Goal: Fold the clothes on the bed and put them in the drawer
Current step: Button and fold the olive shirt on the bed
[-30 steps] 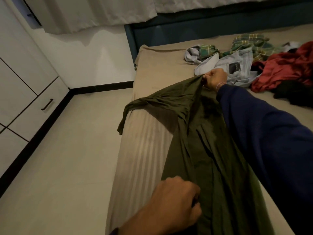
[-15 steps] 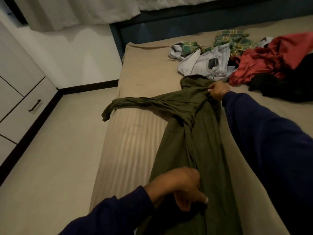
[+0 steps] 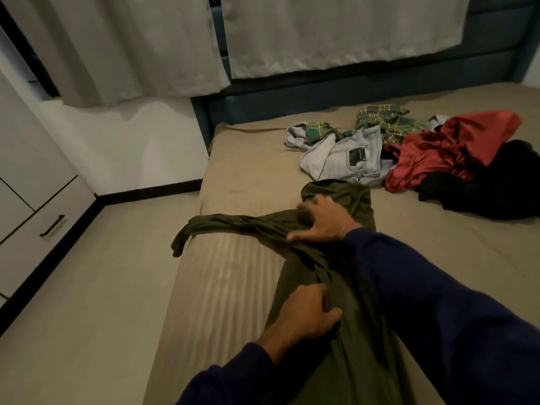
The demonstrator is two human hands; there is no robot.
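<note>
An olive green garment lies lengthwise on the tan bed, with one sleeve stretched left toward the bed's edge. My right hand rests flat on its upper part, fingers spread, near where the sleeve meets the body. My left hand pinches a bunched fold of the same garment lower down. Beyond it lies a heap of clothes: light grey jeans, a green plaid shirt, a red garment and a black one.
A white cabinet with a drawer and black handle stands at the left, across a strip of pale floor. A dark blue headboard and grey curtains are behind the bed.
My right hand has let go of the collar end and now presses flat on the garment near the sleeve. My left hand moved up along the garment and pinches a fold. The view tilted upward.
</note>
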